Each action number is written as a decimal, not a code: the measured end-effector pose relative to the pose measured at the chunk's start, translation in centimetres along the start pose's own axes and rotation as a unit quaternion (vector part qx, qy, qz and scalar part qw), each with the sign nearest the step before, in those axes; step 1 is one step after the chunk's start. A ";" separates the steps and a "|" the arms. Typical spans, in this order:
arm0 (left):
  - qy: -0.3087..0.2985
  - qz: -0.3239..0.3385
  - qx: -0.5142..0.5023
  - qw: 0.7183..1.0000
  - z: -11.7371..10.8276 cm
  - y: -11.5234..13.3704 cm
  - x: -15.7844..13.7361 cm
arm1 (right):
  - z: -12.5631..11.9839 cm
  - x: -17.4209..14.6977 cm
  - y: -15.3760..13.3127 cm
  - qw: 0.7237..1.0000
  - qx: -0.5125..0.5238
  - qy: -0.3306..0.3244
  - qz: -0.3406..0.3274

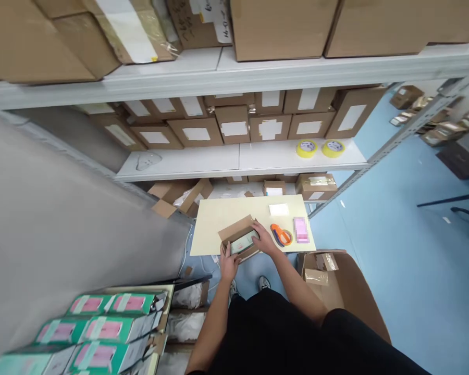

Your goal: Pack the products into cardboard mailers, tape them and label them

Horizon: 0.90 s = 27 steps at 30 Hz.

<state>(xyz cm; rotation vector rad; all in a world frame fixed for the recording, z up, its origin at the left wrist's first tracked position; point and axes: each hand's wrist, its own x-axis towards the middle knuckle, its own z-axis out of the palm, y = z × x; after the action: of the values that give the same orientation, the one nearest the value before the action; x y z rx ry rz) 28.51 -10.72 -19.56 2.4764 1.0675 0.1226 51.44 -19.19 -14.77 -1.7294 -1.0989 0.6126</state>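
Note:
A small open cardboard box sits at the front edge of the pale yellow table, its far flap raised. Inside lies a pale green box with a small pink print. My left hand grips the near left corner of the cardboard box, fingers over its edge. Around its right end is my right hand, with fingertips at the rim and close to the green box; whether they touch it I cannot tell. Right of this hand lie an orange tape dispenser and a pink item, blurred out.
A white paper lies at the table's back. Shelves ahead hold cardboard boxes and two yellow tape rolls. A large open carton stands at right on the floor. Green-and-pink boxes are stacked lower left.

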 end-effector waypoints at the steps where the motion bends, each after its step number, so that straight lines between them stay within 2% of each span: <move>1: 0.005 -0.009 -0.001 1.000 -0.5 0.2 -0.7 | 0.1 0.0 -0.3 1.000 -0.006 -0.004 -0.010; 5: 0.044 -0.050 -0.005 0.998 -2.7 0.7 -3.6 | 0.7 0.4 -2.2 0.997 -0.024 -0.030 -0.062; 8: 0.088 -0.075 -0.011 0.993 -4.0 0.5 -6.1 | 2.2 0.9 -4.1 0.992 -0.031 -0.070 -0.101; 11: 0.125 -0.105 -0.020 0.986 -4.8 -0.5 -9.5 | 5.2 0.8 -6.5 0.985 -0.030 -0.104 -0.133; 14: 0.154 -0.148 -0.031 0.976 -5.4 -2.1 -14.2 | 9.5 -0.5 -9.4 0.972 -0.021 -0.153 -0.177; 19: 0.184 -0.198 -0.045 0.962 -5.6 -4.5 -24.4 | 18.0 -6.1 -14.1 0.940 -0.003 -0.240 -0.240; 27: 0.240 -0.334 -0.081 0.908 -5.1 -6.4 -42.9 | 30.1 -19.7 -20.0 0.887 0.004 -0.337 -0.314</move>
<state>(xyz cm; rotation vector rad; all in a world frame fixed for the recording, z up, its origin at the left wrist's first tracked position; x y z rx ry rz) -7.01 -35.49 -13.86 1.8371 1.9594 0.5976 10.50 -20.23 -10.49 -1.0354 -2.0237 0.8086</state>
